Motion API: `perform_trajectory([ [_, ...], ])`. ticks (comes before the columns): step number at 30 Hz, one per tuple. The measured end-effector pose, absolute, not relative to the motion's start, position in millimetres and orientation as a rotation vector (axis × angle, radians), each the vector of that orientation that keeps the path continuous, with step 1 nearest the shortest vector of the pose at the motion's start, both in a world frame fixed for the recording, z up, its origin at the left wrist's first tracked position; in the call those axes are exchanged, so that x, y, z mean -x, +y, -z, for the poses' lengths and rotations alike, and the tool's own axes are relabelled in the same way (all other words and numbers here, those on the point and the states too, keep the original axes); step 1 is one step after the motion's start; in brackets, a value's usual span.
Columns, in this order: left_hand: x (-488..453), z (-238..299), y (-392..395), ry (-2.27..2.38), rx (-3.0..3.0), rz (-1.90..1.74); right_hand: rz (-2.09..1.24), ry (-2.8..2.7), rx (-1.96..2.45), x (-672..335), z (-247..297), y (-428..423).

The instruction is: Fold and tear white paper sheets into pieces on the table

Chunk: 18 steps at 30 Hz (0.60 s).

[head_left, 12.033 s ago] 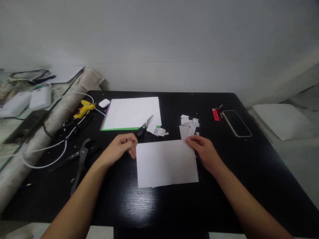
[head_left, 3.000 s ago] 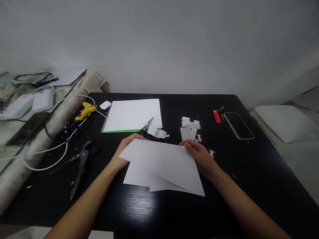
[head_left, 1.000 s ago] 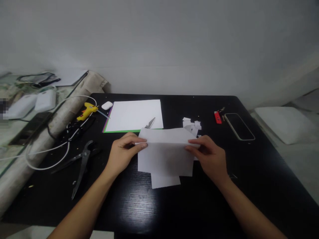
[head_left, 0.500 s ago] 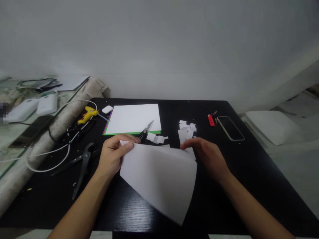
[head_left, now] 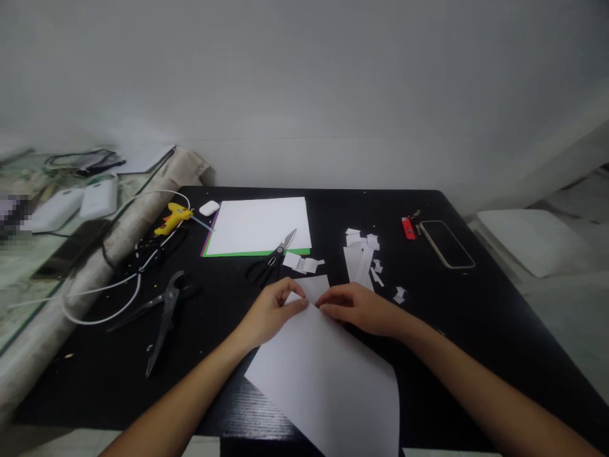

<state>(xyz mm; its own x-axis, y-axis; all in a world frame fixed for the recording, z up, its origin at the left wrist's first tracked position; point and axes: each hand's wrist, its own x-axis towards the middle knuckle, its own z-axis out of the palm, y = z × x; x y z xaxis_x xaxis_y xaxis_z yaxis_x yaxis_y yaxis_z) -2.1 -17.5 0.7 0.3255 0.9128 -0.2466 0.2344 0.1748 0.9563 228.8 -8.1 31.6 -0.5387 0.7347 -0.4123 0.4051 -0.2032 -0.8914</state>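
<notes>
Matt, smooth white paper for the sheet (head_left: 328, 381); glossy black wood grain on the desk (head_left: 476, 317); bare metal blades and black plastic handles on the scissors (head_left: 271, 263); yellow plastic on the glue gun (head_left: 172, 218).

Sheet (head_left: 328, 374): plain white. Table (head_left: 476, 311): black, faint wood grain. Paper stack (head_left: 259, 223): white top, green and purple edges beneath. Glue gun (head_left: 172, 216): yellow. Lighter (head_left: 408, 227): red. Scissors (head_left: 270, 264): black handles. Scraps (head_left: 360, 254): white.

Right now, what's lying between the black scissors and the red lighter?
White paper scraps, loose on the black table; the head view shows them.
</notes>
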Motion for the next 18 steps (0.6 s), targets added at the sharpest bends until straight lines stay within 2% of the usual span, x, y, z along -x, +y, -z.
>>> perform_trajectory([
  [5, -1.3, 5.5, -18.9, 1.174, -1.407, -0.622, -1.67, -1.866, 1.36, -212.0, -18.0, -7.4],
  [11, 3.3, -0.2, -16.1, 1.127, -1.413, -0.48, -1.692, -1.866, 1.363, -208.5, -16.6, -8.9],
  [18, 31.4, -8.3, 2.4, 1.256, -1.423, -0.54, -1.757, -1.738, 1.445, -235.1, -17.7, -10.4],
])
